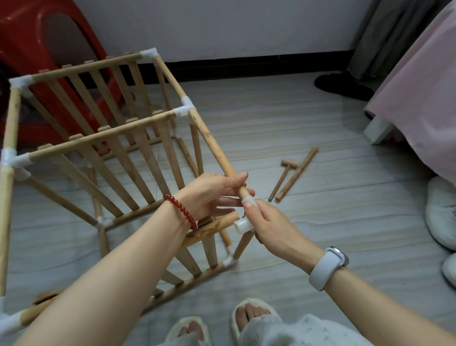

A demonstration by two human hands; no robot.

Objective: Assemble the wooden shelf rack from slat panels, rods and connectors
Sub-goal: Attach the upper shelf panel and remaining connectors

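Pale tiled floor (327, 137), left hand (209, 196) gripping long wooden rod (214, 146) of half-built slatted rack (96, 145), right hand (269, 224) pinching white plastic connector (243, 225) onto its end.

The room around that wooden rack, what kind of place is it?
Most likely a bedroom at home. A bed draped in a pink sheet stands at the right, white sneakers lie on the floor beside it, and a grey curtain hangs in the corner.
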